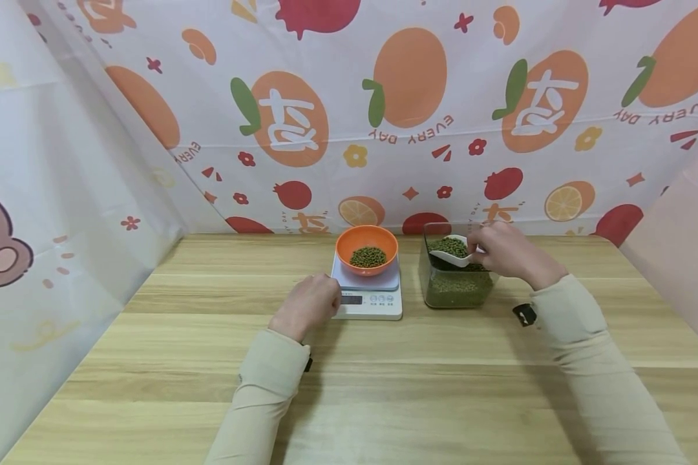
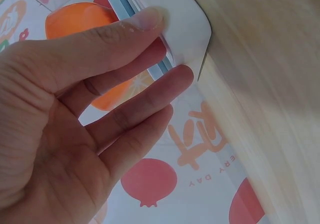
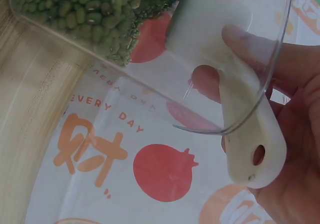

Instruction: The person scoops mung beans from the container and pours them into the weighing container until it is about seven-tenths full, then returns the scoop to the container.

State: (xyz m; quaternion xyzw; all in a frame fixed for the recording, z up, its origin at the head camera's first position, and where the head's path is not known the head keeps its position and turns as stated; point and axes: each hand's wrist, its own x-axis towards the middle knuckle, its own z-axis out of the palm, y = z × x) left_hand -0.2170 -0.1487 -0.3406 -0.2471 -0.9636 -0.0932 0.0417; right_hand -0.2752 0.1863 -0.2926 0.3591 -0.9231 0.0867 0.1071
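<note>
My right hand (image 1: 503, 248) grips the handle of a white spoon (image 3: 252, 144). Green mung beans (image 1: 450, 246) fill the spoon's bowl, which is at the top of a clear square container (image 1: 442, 300) with more beans inside. In the right wrist view, the container's wall stands in front of part of the spoon. My left hand (image 1: 309, 303) is at the front left corner of a white kitchen scale (image 1: 378, 312). Its thumb and fingertips touch the scale's edge in the left wrist view, fingers loosely extended. An orange bowl (image 1: 344, 245) holding mung beans sits on the scale's platform.
The scale and the container stand side by side on a light wooden table (image 1: 384, 400), near its back edge. Behind them hangs a white curtain (image 1: 337, 39) with fruit prints. Another printed sheet (image 1: 81, 194) covers the left side.
</note>
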